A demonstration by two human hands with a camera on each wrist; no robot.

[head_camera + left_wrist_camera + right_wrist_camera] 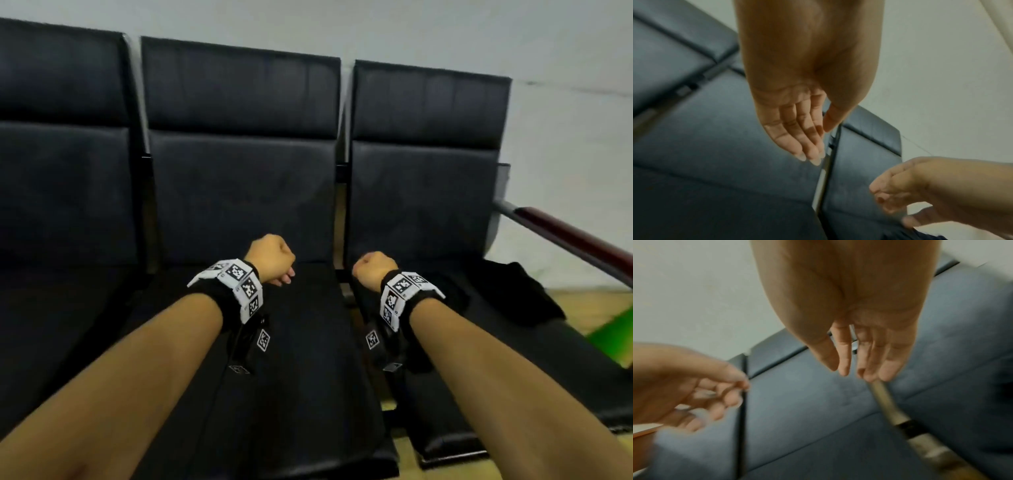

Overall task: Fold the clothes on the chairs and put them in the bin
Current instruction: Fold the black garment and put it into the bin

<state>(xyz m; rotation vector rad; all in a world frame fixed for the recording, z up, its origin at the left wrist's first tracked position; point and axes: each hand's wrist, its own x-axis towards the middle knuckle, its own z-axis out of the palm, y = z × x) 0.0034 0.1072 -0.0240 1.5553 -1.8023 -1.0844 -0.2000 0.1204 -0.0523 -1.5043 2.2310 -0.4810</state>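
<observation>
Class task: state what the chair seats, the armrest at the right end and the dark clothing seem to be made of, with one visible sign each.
Chair seats: probably faux leather, from the dull sheen and stitched panels. Armrest: grey metal bar topped with glossy reddish-brown, perhaps lacquered wood. Dark clothing: matte black fabric, limp and creased.

You have no words, brands or numbers to read here. The only markings are black-and-white square code tags on your wristbands [239, 287], and they spell nothing legible; both wrist views are too blurred.
</observation>
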